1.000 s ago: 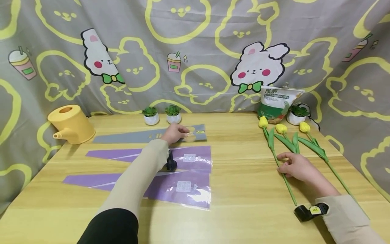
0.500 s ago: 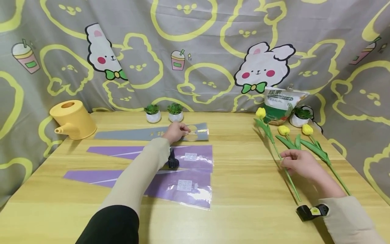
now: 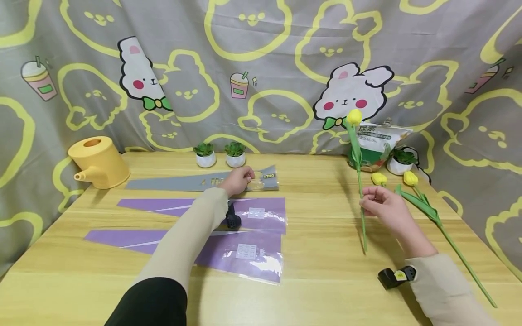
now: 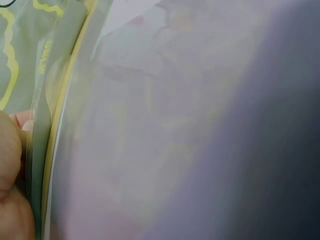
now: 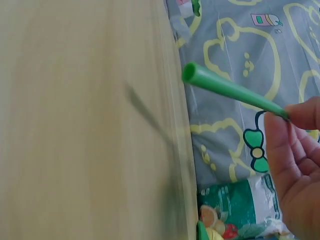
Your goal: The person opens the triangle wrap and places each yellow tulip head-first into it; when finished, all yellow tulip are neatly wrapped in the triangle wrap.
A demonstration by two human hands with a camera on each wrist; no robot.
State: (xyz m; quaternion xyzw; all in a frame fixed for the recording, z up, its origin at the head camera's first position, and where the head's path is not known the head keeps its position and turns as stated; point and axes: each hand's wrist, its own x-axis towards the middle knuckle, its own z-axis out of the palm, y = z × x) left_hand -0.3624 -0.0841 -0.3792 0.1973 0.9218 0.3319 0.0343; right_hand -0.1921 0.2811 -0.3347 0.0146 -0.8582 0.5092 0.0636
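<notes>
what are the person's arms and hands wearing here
Both hands are bare: the left hand and the right hand wear no gloves or rings that show. Each forearm has a beige sleeve; a black sleeve covers the left upper arm. A small black camera sits under the left wrist, and another with a yellow label at the right wrist.

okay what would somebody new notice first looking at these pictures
Probably the yellow tulip held upright above the table at the right, its stem pinched in the right hand. Next, the left hand gripping the wide end of a grey sleeve at the back, with two purple sleeves lying nearer. Two more tulips lie at the right.
</notes>
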